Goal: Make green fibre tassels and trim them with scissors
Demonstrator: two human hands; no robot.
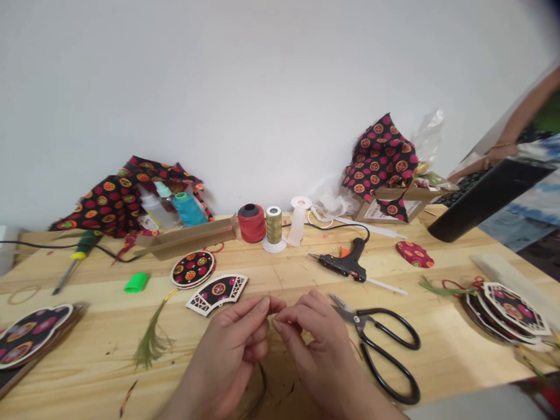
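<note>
My left hand (234, 350) and my right hand (312, 344) meet low in the middle of the wooden table (109, 373). Both pinch fingertips together around something thin between them, too small to name; dark strands trail down below the hands. Just beyond my left hand lie a fan-shaped fabric ornament (217, 293) and a round one (193, 269). Black scissors (380, 344) lie right of my right hand. A green tassel (151, 338) lies to the left.
A glue gun (345, 263), thread spools (252, 223), a green cap (137, 282), a screwdriver (74, 261) and boxes with patterned fabric (378, 154) sit farther back. Stacks of ornaments (507, 306) lie at both sides. Another person's arm (516, 131) is at far right.
</note>
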